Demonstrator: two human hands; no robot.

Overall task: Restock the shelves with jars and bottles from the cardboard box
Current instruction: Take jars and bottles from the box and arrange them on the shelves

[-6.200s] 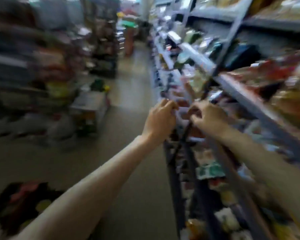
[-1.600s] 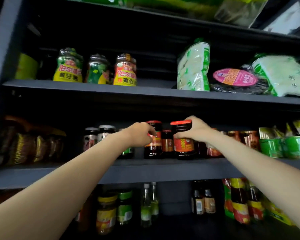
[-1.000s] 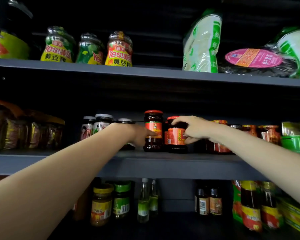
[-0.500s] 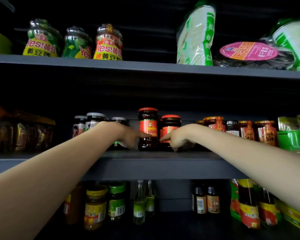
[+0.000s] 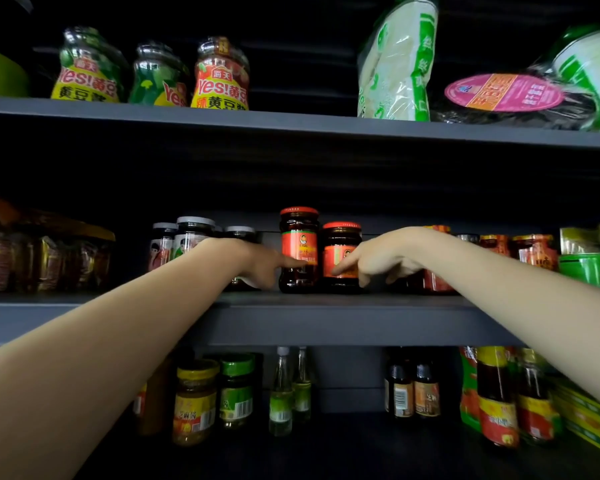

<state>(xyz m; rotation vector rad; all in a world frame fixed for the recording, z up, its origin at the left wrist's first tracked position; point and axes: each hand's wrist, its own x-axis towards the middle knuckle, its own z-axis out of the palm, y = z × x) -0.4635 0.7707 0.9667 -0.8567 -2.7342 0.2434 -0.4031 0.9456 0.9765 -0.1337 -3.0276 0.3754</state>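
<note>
Two dark chili-sauce jars with red lids stand side by side on the middle shelf (image 5: 326, 306): a taller jar (image 5: 299, 237) on the left and a shorter jar (image 5: 342, 244) on the right. My left hand (image 5: 253, 263) reaches in from the left, its forefinger tip touching the taller jar's label. From the right, my right hand (image 5: 381, 258) points its forefinger at the shorter jar's label, the other fingers loosely curled. Neither hand holds anything. The cardboard box is out of view.
Small white-lidded jars (image 5: 184, 237) stand left of my left hand, and red-labelled jars (image 5: 530, 251) stand to the right. The upper shelf carries soybean-paste jars (image 5: 219, 77) and noodle bags (image 5: 399, 64). Several bottles and jars (image 5: 194, 396) fill the shelf below.
My right hand let go of the shorter jar, which now stands on the shelf beside the taller one. Both hands have drawn back to fingertip contact with the labels.
</note>
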